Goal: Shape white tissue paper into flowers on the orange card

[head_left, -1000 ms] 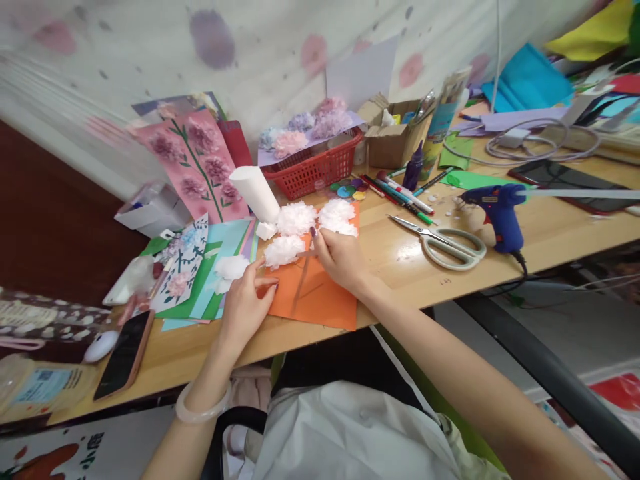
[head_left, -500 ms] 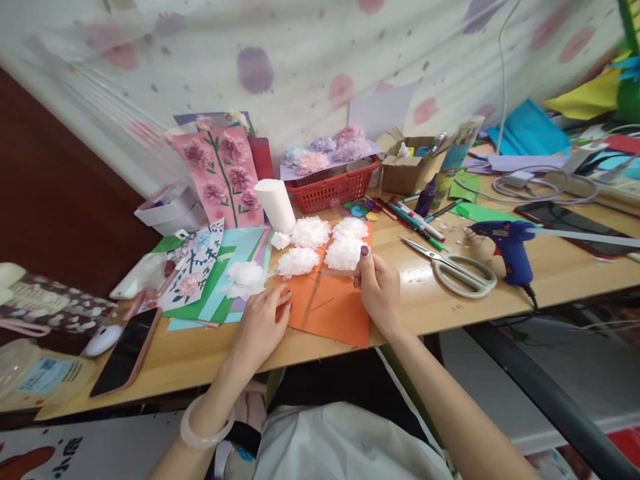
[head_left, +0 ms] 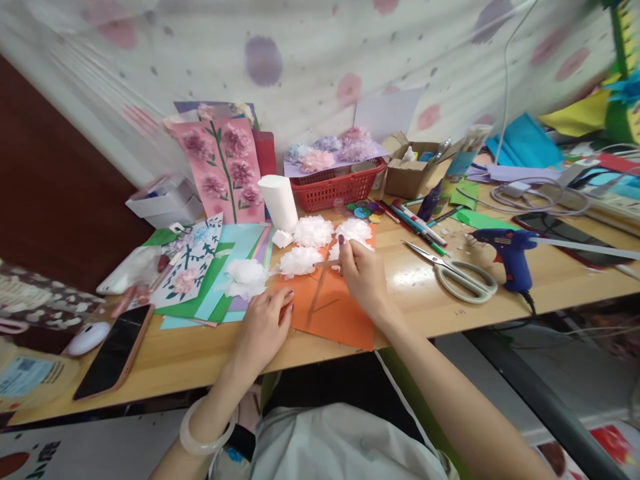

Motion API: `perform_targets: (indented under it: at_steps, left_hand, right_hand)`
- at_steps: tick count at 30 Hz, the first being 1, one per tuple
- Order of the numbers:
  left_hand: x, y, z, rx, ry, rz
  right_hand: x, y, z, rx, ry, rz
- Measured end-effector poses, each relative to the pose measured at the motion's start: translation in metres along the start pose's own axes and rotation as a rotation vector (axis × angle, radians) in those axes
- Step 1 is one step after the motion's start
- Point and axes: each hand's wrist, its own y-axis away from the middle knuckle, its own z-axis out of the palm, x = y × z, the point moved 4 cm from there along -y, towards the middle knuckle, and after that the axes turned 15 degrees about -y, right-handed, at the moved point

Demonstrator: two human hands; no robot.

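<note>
Red basket (head_left: 336, 189) is holding pastel paper flowers (head_left: 327, 148); right hand (head_left: 364, 277) is pinching a thin strip (head_left: 326, 264) — left hand (head_left: 262, 327) is lying flat, ungripping, on orange card (head_left: 334, 312), partly hiding it.

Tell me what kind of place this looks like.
Probably a paper-craft workspace: a wooden table crowded with a glue gun, scissors, and a red basket of tissue flowers. The right hand pinches a thin strip over orange paper.
</note>
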Motion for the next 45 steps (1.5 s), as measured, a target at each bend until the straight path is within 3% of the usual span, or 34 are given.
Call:
perform_targets:
  at_steps: [9,21,27,33,37,40,45]
  left_hand:
    - [-0.003,0.004,0.002,0.054,0.010,0.033]
    - [-0.002,0.008,0.001,0.067,0.021,0.052]
    - [-0.001,0.009,0.001,0.067,0.001,0.070]
    - [0.001,0.009,0.000,0.056,0.005,0.066]
    - [-0.005,0.007,-0.003,0.002,0.117,0.040]
    - [-0.024,0.003,-0.016,0.017,0.213,-0.015]
    - [-0.081,-0.016,-0.044,0.129,0.175,-0.258]
  right_hand:
    - [-0.023,-0.035,0.029,-0.113,0.253,-0.180]
    - [-0.016,-0.035,0.039,-0.115,0.279,-0.169]
    - [-0.010,-0.025,0.023,-0.082,0.122,-0.055]
    - [-0.016,0.006,-0.020,0.182,0.006,0.001]
    - [-0.010,0.031,-0.037,0.284,-0.098,0.149]
    - [0.007,0.044,-0.040,0.341,-0.338,0.293]
    - [0.031,0.051,-0.032,0.424,-0.707,0.519]
